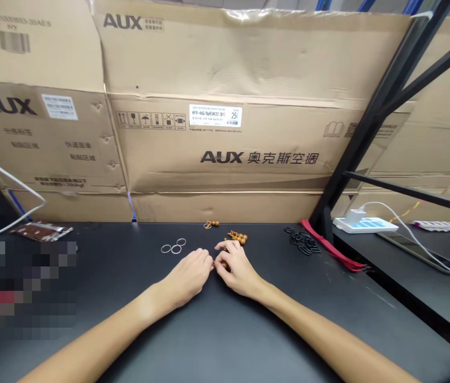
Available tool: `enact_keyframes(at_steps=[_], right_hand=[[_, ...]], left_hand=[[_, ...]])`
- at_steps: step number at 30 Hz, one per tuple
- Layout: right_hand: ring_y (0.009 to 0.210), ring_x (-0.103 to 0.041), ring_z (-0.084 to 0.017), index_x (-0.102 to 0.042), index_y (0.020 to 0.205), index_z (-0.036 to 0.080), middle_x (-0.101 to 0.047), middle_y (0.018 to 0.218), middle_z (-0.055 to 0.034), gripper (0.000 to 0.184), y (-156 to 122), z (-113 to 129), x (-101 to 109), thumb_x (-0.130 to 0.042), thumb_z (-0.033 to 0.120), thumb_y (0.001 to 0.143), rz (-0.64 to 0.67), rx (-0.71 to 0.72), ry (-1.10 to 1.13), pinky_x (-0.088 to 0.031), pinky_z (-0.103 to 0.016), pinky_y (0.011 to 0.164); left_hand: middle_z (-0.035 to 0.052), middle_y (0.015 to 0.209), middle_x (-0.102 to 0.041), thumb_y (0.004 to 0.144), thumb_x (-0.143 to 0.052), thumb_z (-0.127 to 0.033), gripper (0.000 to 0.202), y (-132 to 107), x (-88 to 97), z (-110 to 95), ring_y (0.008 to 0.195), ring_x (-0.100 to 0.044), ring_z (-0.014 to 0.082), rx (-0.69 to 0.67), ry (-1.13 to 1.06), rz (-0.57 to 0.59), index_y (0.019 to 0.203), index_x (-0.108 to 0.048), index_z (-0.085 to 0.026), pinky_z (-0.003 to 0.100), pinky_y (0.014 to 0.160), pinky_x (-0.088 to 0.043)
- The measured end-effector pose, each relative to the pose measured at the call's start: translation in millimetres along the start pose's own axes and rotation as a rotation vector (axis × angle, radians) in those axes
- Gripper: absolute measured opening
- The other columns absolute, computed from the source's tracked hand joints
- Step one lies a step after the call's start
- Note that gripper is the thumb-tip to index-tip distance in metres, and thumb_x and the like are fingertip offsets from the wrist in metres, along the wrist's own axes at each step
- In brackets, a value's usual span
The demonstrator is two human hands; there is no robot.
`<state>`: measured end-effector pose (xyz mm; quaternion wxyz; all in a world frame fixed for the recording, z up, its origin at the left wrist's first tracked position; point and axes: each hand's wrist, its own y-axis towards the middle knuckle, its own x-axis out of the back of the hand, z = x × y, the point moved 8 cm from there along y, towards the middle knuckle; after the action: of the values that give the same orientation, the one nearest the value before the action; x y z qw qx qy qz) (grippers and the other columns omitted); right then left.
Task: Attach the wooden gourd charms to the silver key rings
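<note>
Fingers first. Right hand (238, 271): fingers (228, 247) curled over, thumb and index closing on a small brown wooden bead (224, 265). It's mostly covered, so I read a pinch, but not a sure one. Left hand (187, 274): fingers (205, 258) bunched together, tips just beside the bead on its left side. Can't tell from here whether they touch it or hold anything.

Bead sits between the two hands, low on the black surface (249, 330), nearer the right hand. Long axis: can't tell, too much of it is hidden.

Outward: a cluster of wooden beads (236, 236) lies just ahead of the right fingers, near but apparently not touching. Further ahead, a short piece of brown beads with a small metal ring (211, 224) sits by the back edge of the surface. Left of the hands, three metal rings (173, 247) lie flat, closest to the left hand. Right of the bead cluster, a pile of small black clasps (302, 242), then a red strap (331, 247) running off toward the surface edge.

Behind it all, AUX cardboard boxes (225, 143) stand against a black metal rack (368, 122). Far right, a white power strip (364, 225) sits on a second table (408, 298).
</note>
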<state>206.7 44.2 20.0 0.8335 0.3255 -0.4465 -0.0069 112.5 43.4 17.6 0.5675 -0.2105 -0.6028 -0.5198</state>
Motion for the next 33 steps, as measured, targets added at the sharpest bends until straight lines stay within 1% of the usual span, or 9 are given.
enact_keyframes(at_steps=[2,6,8,10,14,20,25,28,33], right_hand=[[0.104,-0.046,-0.024,-0.059,0.074,0.019,-0.055,0.108,-0.0091,0.013,-0.2,0.0,-1.5,-0.052,0.015,0.084,0.011,0.006,0.010,-0.040,-0.045,0.093],[0.104,-0.045,-0.023,-0.060,0.076,0.019,-0.054,0.110,-0.0088,0.012,-1.2,2.2,-2.6,-0.053,0.016,0.085,0.029,0.022,0.025,-0.040,-0.045,0.094],[0.104,-0.045,-0.023,-0.059,0.076,0.019,-0.054,0.110,-0.0087,0.012,-1.7,3.4,-2.8,-0.053,0.016,0.085,0.038,0.028,0.034,-0.039,-0.046,0.094],[0.104,-0.046,-0.023,-0.059,0.076,0.020,-0.053,0.110,-0.0086,0.011,-2.0,4.0,-3.1,-0.053,0.016,0.085,0.046,0.029,0.039,-0.039,-0.047,0.095],[0.105,-0.045,-0.024,-0.059,0.077,0.020,-0.053,0.112,-0.0084,0.012,-2.0,5.0,-4.2,-0.053,0.017,0.086,0.059,0.035,0.034,-0.038,-0.048,0.095],[0.108,-0.044,-0.024,-0.059,0.076,0.019,-0.053,0.113,-0.0088,0.013,-1.6,7.1,-5.3,-0.052,0.017,0.087,0.066,0.054,0.035,-0.039,-0.045,0.093],[0.108,-0.044,-0.023,-0.058,0.076,0.020,-0.054,0.112,-0.0081,0.014,-1.2,8.4,-5.9,-0.052,0.017,0.087,0.081,0.055,0.034,-0.039,-0.045,0.093],[0.108,-0.045,-0.023,-0.058,0.076,0.019,-0.053,0.112,-0.0081,0.013,-0.6,9.9,-5.8,-0.053,0.017,0.087,0.090,0.054,0.037,-0.038,-0.045,0.093],[0.108,-0.045,-0.023,-0.058,0.075,0.020,-0.054,0.112,-0.0078,0.015,0.1,11.5,-4.9,-0.052,0.018,0.088,0.091,0.058,0.042,-0.038,-0.045,0.093]], left_hand=[[0.0077,0.083,-0.054,0.096,-0.032,-0.013,0.023,-0.9,2.3,3.0,0.078,-0.051,0.0212,0.019,-0.121,-0.023,0.085,-0.052,-0.015,0.036,0.074,-0.045],[0.0048,0.085,-0.054,0.096,-0.037,-0.022,0.018,-3.8,1.7,14.3,0.077,-0.054,0.0178,0.140,-0.355,-0.020,0.085,-0.051,-0.017,0.032,0.071,-0.046],[0.0034,0.083,-0.054,0.094,-0.043,-0.025,0.016,-4.9,-2.1,18.0,0.076,-0.054,0.0171,0.182,-0.426,-0.004,0.081,-0.050,-0.018,0.030,0.068,-0.046],[0.0024,0.081,-0.054,0.091,-0.047,-0.024,0.015,-5.1,-5.2,20.2,0.076,-0.054,0.0171,0.201,-0.463,-0.003,0.077,-0.048,-0.019,0.029,0.068,-0.046],[0.0023,0.077,-0.055,0.088,-0.047,-0.019,0.014,-4.3,-8.7,22.9,0.075,-0.055,0.0176,0.225,-0.448,-0.008,0.074,-0.048,-0.019,0.030,0.069,-0.046],[0.0039,0.078,-0.056,0.086,-0.045,-0.016,0.012,-2.7,-9.2,21.9,0.073,-0.055,0.0184,0.208,-0.354,0.045,0.074,-0.048,-0.019,0.031,0.069,-0.046],[0.0027,0.074,-0.056,0.086,-0.048,-0.020,0.013,-1.0,-9.2,25.7,0.070,-0.056,0.0182,0.259,-0.406,0.112,0.073,-0.049,-0.019,0.029,0.066,-0.045],[0.0022,0.073,-0.056,0.084,-0.049,-0.020,0.014,0.6,-8.1,26.4,0.070,-0.057,0.0177,0.294,-0.423,0.150,0.070,-0.048,-0.019,0.028,0.065,-0.045],[0.0029,0.073,-0.056,0.082,-0.050,-0.017,0.014,1.7,-7.2,26.6,0.068,-0.057,0.0184,0.313,-0.399,0.166,0.069,-0.047,-0.019,0.028,0.062,-0.044]])
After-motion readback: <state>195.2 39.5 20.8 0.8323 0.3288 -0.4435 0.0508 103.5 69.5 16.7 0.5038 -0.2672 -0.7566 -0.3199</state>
